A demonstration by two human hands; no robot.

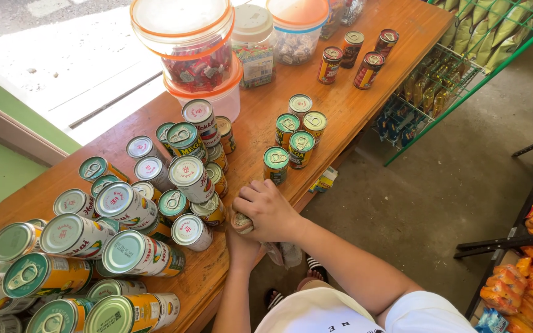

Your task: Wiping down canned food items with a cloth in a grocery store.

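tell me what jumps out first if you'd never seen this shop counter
A crowd of tin cans covers the left half of the wooden counter, many stacked in layers. At the near edge the person's right hand closes over one small can, with the left hand beneath it. Big clear candy jars with orange rims stand at the far side.

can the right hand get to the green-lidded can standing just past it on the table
Probably yes: the green-lidded can stands alone just beyond the right hand with bare wooden table between them, though that hand is already closed over a small can.
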